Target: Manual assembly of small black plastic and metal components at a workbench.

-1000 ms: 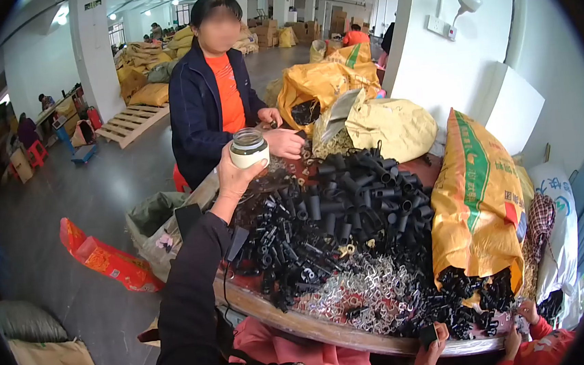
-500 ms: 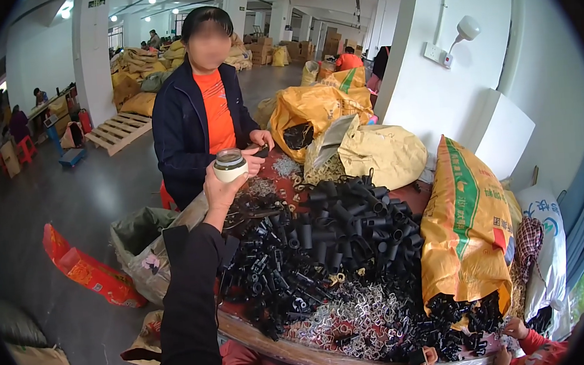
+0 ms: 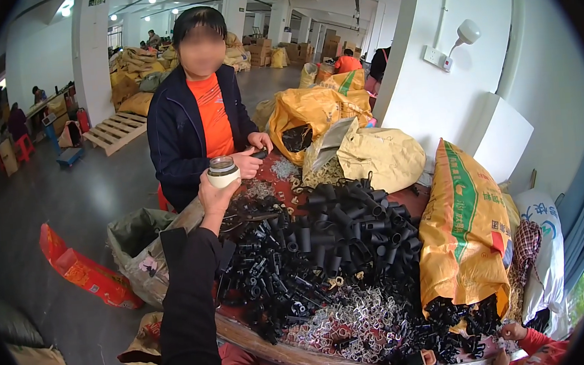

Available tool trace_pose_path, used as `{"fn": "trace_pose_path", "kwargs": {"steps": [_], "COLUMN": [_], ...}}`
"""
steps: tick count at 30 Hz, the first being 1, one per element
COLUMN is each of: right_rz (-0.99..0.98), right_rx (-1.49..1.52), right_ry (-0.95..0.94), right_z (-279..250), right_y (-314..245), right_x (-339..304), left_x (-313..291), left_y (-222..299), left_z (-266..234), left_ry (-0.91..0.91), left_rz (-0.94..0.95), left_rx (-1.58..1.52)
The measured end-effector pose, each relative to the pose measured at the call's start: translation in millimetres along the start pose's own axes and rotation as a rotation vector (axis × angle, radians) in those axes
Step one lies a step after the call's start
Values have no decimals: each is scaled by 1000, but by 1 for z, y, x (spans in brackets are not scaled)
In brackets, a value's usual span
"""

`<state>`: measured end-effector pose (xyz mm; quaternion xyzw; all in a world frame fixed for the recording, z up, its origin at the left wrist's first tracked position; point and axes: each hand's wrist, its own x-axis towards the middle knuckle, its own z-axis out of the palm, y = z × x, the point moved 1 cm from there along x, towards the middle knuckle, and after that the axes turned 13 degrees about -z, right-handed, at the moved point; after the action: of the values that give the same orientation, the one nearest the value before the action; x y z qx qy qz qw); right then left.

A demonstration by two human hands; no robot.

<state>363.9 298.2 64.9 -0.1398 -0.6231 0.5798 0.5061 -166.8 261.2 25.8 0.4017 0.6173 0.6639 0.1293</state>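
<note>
My left hand (image 3: 217,196) is raised beyond the left side of the heap, its fingers wrapped round a small glass jar (image 3: 223,172) with a pale lower band and dark glass above. My right hand (image 3: 426,362), mostly cut off by the lower edge, pinches a small black part (image 3: 415,361). Between my arms, the red table (image 3: 410,199) bears piled black plastic tubes (image 3: 350,222), smaller black clips (image 3: 265,274) and silvery metal rings (image 3: 347,322). Across the table, a co-worker (image 3: 201,114) in a navy jacket holds a black piece (image 3: 260,154) close behind the jar.
An orange woven sack (image 3: 463,224) spills black parts at the right. Red-sleeved hands of another person (image 3: 513,332) work beside it. More sacks (image 3: 382,155) lie at the table's far end. On the floor at left stand an open sack (image 3: 136,246) and a red bag (image 3: 86,271).
My left hand and the jar have come slightly lower and to the left. The co-worker also appears a little further left. My right hand stays almost in place.
</note>
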Motion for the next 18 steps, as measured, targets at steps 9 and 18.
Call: {"fn": "trace_pose_path", "kwargs": {"steps": [9,18], "right_rz": [45,-344], "right_rx": [184,-977], "right_ry": [-188,906], "right_z": [39,260], "right_y": [6,43], "right_x": [8,-402], "left_x": [-4,-15], "left_y": [-5,-4], "left_z": [-11,-25], "left_ry": [16,-11], "left_rz": [-39,-34], "left_rx": [65,24]}}
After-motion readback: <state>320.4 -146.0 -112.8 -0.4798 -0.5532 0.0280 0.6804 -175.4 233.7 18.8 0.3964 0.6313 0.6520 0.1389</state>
